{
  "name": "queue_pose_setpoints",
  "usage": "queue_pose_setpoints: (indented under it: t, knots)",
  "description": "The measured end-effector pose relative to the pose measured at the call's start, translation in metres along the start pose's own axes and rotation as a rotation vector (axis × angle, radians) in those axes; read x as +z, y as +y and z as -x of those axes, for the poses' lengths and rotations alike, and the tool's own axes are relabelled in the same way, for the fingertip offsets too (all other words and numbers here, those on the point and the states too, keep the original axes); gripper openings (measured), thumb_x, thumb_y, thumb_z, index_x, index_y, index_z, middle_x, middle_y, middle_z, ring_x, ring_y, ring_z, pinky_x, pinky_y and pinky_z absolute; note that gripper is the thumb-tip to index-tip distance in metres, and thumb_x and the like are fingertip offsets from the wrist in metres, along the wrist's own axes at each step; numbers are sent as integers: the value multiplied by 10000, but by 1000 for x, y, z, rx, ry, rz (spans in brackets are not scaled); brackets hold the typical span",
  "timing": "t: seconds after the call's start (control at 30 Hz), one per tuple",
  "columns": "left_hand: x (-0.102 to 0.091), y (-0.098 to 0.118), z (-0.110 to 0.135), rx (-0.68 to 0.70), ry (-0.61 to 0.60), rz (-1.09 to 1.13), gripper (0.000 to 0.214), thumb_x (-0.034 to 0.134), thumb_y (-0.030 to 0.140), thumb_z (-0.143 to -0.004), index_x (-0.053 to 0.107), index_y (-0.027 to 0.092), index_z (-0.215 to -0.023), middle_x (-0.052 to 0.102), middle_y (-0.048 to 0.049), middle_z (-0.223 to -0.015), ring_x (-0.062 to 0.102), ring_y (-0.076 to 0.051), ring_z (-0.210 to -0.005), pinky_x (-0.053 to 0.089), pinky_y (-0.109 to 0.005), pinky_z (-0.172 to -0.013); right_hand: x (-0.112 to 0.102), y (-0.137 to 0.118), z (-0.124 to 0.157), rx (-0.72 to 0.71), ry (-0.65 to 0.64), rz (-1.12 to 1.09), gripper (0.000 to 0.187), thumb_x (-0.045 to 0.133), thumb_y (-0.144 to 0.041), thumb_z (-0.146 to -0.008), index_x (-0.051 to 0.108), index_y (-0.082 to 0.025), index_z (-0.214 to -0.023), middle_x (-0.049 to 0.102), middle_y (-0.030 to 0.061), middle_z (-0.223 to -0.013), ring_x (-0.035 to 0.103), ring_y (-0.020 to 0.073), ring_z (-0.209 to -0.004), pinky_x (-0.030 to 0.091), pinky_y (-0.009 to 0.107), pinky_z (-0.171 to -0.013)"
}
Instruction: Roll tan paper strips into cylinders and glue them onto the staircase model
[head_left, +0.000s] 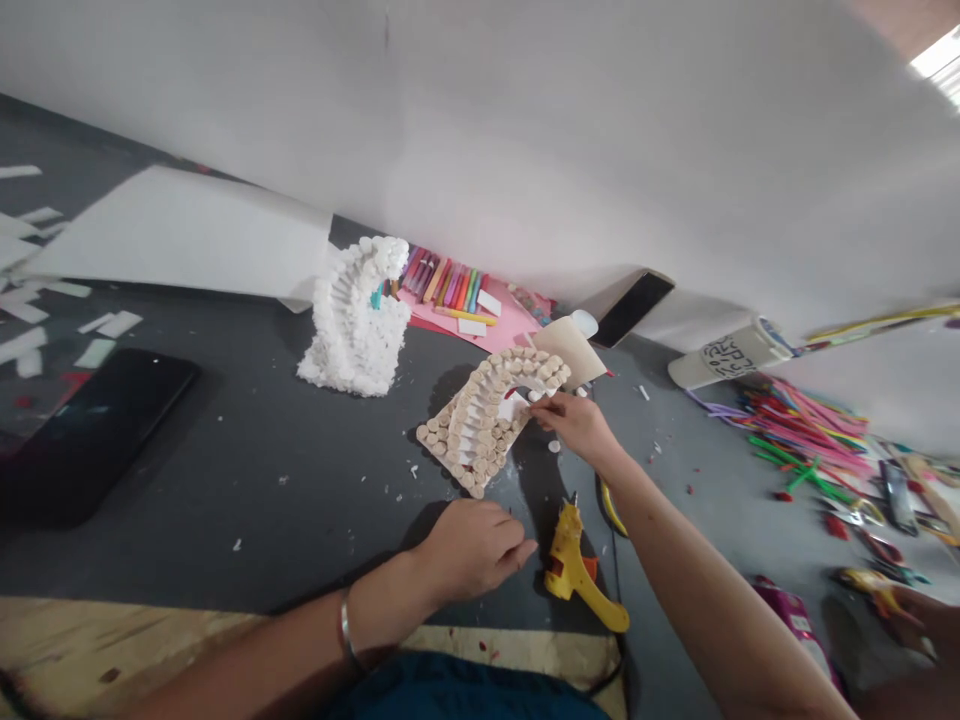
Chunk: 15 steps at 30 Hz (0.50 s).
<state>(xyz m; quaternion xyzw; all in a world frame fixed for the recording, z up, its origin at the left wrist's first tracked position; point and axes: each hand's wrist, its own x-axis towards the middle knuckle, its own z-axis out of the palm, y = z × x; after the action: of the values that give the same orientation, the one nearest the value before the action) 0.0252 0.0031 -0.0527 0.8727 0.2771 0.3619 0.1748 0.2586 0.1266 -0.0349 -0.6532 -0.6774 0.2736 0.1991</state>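
A craft model (474, 430) stands on the dark table, with a curved arch and a square base covered in small beige discs. At its right side my right hand (576, 428) reaches in with thumb and fingers pinched together; whatever is between the fingertips is too small to make out. My left hand (474, 548) rests loosely curled near the table's front edge, apart from the model, with nothing visible in it. Between my forearms lies a yellow hot glue gun (576, 568), its nozzle pointing away from me. A similar white model (358, 325) stands behind to the left.
A black phone (637, 306) leans at the wall beside a beige card (571, 352). Coloured pens (454, 285) lie on pink paper. Pipe cleaners (814, 425) and scissors (855, 512) are on the right, where another person's hand (911, 615) shows. A black device (97, 430) lies left.
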Motion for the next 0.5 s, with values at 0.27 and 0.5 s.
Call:
queue_pose_setpoints:
  t: [0.27, 0.5]
  knots:
    - [-7, 0, 0, -49, -61, 69, 250, 345, 182, -972, 520, 192, -794, 613, -12, -735, 566, -137, -649, 349, -287, -562, -24, -6, 75, 142, 299, -37, 387, 508, -541, -871, 621, -186, -765, 611, 8, -613, 535, 129, -540, 420, 238, -528]
    - [-4, 6, -1, 88, -6, -12, 397, 384, 282, -974, 490, 196, -601, 535, 11, -506, 470, -115, -460, 188, -322, -485, 24, -63, 178, 163, 347, -123, 395, 435, -470, -943, 512, -212, -654, 527, -21, -569, 492, 118, -519, 399, 215, -492]
